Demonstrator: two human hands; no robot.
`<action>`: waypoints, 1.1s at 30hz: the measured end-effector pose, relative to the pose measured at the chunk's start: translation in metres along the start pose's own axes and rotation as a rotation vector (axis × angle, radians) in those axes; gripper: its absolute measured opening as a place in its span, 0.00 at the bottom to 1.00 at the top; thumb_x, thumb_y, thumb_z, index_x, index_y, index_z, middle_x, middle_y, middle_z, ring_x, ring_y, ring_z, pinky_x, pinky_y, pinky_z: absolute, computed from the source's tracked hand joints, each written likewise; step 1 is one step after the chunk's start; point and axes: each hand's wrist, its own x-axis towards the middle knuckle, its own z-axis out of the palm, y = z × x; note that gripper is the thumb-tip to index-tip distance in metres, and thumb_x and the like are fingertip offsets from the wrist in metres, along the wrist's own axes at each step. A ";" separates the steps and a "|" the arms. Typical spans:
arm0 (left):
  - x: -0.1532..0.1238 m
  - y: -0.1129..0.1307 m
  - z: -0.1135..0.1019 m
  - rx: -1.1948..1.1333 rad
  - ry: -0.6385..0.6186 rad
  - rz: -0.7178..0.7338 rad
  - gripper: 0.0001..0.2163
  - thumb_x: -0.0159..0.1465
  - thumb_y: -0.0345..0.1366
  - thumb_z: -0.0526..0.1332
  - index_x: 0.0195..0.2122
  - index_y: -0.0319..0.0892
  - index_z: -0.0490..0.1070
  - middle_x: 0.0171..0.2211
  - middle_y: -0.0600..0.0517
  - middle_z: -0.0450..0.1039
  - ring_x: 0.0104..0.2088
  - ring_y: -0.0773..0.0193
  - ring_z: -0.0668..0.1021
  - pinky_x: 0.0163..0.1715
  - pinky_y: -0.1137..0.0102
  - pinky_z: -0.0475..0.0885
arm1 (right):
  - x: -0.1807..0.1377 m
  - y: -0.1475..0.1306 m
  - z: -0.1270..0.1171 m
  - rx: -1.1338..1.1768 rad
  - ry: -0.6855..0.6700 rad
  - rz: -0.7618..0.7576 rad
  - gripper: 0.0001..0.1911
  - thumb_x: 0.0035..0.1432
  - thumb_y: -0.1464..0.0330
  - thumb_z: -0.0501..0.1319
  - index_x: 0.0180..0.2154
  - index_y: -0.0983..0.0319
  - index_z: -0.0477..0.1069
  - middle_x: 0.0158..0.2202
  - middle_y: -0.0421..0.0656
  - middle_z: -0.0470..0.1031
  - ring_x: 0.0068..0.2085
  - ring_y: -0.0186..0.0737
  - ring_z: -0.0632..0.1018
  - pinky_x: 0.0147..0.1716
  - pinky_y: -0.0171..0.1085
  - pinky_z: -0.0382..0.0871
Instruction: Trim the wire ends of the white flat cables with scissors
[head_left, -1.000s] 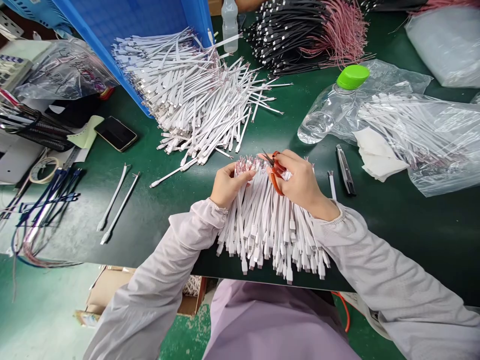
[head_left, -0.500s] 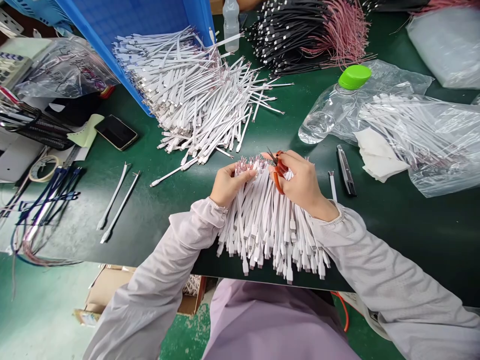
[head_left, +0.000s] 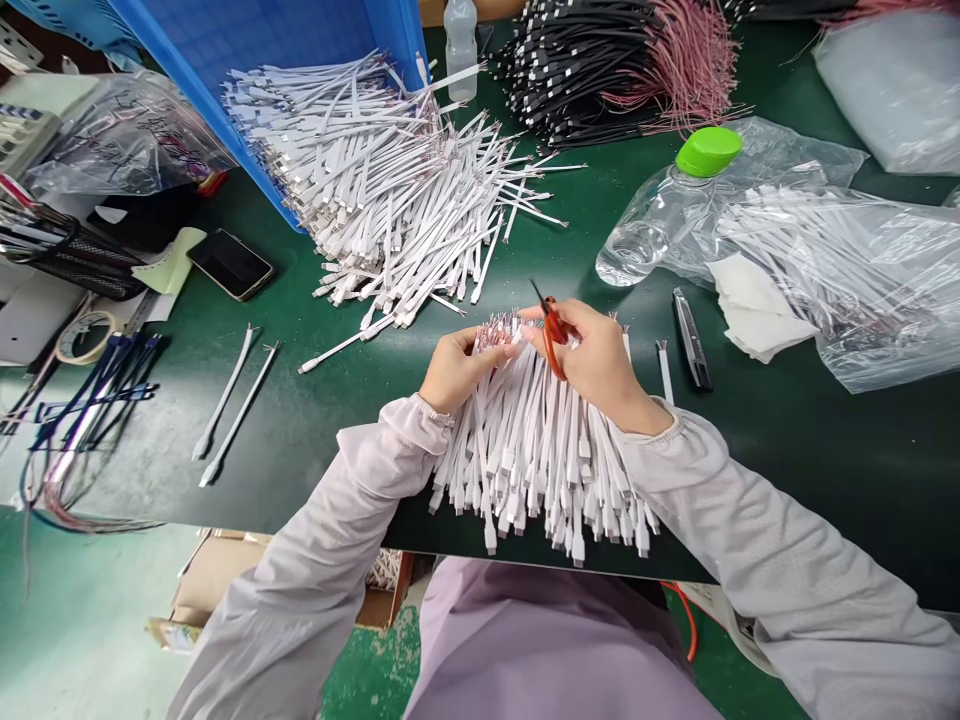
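Note:
A thick bunch of white flat cables [head_left: 544,450] lies at the table's front edge, plugs toward me and bare wire ends away. My left hand [head_left: 459,368] is closed at the bunch's upper left, thumb and fingers pinching cable near the stripped wires [head_left: 499,326]. Over the upper right of the bunch, my right hand [head_left: 604,365] is closed around orange-handled scissors [head_left: 553,340]. Their dark blades point up and away from the wires. The fingertips of both hands nearly meet above the wire ends; what exactly lies between them is too small to tell.
A heap of white cables [head_left: 405,200] spills from a blue bin [head_left: 277,60]. A water bottle [head_left: 652,215], a box cutter [head_left: 691,338] and a bagged cable bundle [head_left: 847,260] stand or lie to the right. Leftward are a phone [head_left: 230,264] and two loose cables [head_left: 240,415].
My right hand has shifted slightly left, its fingertips now closer to my left thumb. The scissors have turned, with the blades pointing more upward.

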 end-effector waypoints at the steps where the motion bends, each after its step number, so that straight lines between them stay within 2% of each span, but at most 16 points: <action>1: 0.000 0.001 -0.003 0.022 -0.054 -0.004 0.11 0.51 0.40 0.69 0.30 0.38 0.76 0.30 0.52 0.75 0.31 0.65 0.73 0.37 0.70 0.68 | 0.001 0.001 0.002 0.024 -0.010 0.030 0.06 0.56 0.67 0.62 0.33 0.63 0.75 0.29 0.42 0.70 0.29 0.37 0.70 0.30 0.37 0.63; 4: 0.003 0.004 -0.013 0.080 -0.220 -0.041 0.15 0.49 0.36 0.70 0.38 0.39 0.78 0.38 0.50 0.78 0.38 0.60 0.76 0.43 0.67 0.69 | 0.002 0.006 0.003 0.027 -0.015 0.063 0.07 0.56 0.66 0.62 0.28 0.63 0.72 0.27 0.42 0.71 0.29 0.38 0.71 0.30 0.37 0.62; 6: 0.004 0.005 -0.019 0.102 -0.267 -0.091 0.17 0.48 0.34 0.71 0.41 0.40 0.78 0.40 0.49 0.78 0.40 0.58 0.77 0.45 0.65 0.70 | 0.002 0.009 0.001 0.005 -0.002 0.058 0.08 0.56 0.66 0.61 0.26 0.63 0.70 0.26 0.42 0.70 0.29 0.38 0.70 0.29 0.37 0.62; 9: 0.006 0.003 -0.023 0.043 -0.204 -0.174 0.15 0.48 0.36 0.71 0.37 0.39 0.78 0.37 0.48 0.78 0.39 0.57 0.78 0.44 0.63 0.71 | 0.001 0.013 -0.003 -0.073 0.020 0.028 0.12 0.56 0.66 0.61 0.23 0.61 0.66 0.24 0.40 0.67 0.26 0.36 0.69 0.26 0.36 0.60; 12: 0.005 0.004 -0.020 -0.132 -0.111 -0.228 0.12 0.48 0.36 0.72 0.32 0.37 0.78 0.31 0.49 0.77 0.34 0.61 0.77 0.40 0.64 0.72 | 0.001 0.016 -0.005 -0.193 0.034 -0.033 0.16 0.57 0.66 0.60 0.20 0.60 0.61 0.23 0.40 0.64 0.25 0.36 0.67 0.25 0.36 0.59; 15: 0.003 0.007 -0.017 -0.252 -0.107 -0.267 0.12 0.49 0.36 0.72 0.33 0.37 0.75 0.27 0.52 0.73 0.29 0.66 0.76 0.33 0.67 0.73 | -0.001 0.017 -0.003 -0.252 0.070 -0.105 0.10 0.58 0.67 0.59 0.25 0.61 0.66 0.26 0.42 0.68 0.27 0.38 0.70 0.27 0.36 0.62; 18: 0.002 0.009 -0.015 -0.253 -0.142 -0.251 0.11 0.51 0.35 0.71 0.32 0.38 0.73 0.23 0.55 0.71 0.24 0.69 0.73 0.28 0.70 0.71 | -0.004 0.014 0.000 -0.215 0.107 -0.168 0.05 0.59 0.70 0.59 0.30 0.62 0.71 0.28 0.43 0.70 0.29 0.39 0.72 0.28 0.37 0.64; 26: 0.003 0.000 -0.007 -0.274 -0.033 -0.218 0.11 0.48 0.34 0.72 0.29 0.36 0.74 0.25 0.53 0.74 0.26 0.68 0.74 0.32 0.70 0.72 | -0.007 0.005 0.002 -0.095 0.019 -0.199 0.11 0.61 0.69 0.58 0.44 0.64 0.75 0.28 0.41 0.68 0.28 0.37 0.69 0.27 0.36 0.63; 31: 0.002 -0.002 -0.004 -0.299 0.002 -0.199 0.11 0.47 0.34 0.72 0.30 0.37 0.74 0.25 0.53 0.73 0.26 0.69 0.73 0.31 0.70 0.71 | -0.007 0.006 0.003 -0.072 0.011 -0.181 0.08 0.60 0.69 0.58 0.34 0.64 0.75 0.27 0.42 0.68 0.28 0.38 0.69 0.28 0.37 0.63; 33: 0.001 -0.001 -0.003 -0.316 0.019 -0.200 0.12 0.47 0.34 0.72 0.30 0.37 0.73 0.25 0.54 0.73 0.25 0.69 0.73 0.32 0.70 0.71 | -0.007 0.006 0.002 -0.063 0.015 -0.150 0.08 0.59 0.69 0.58 0.33 0.63 0.75 0.27 0.42 0.68 0.29 0.38 0.69 0.29 0.37 0.64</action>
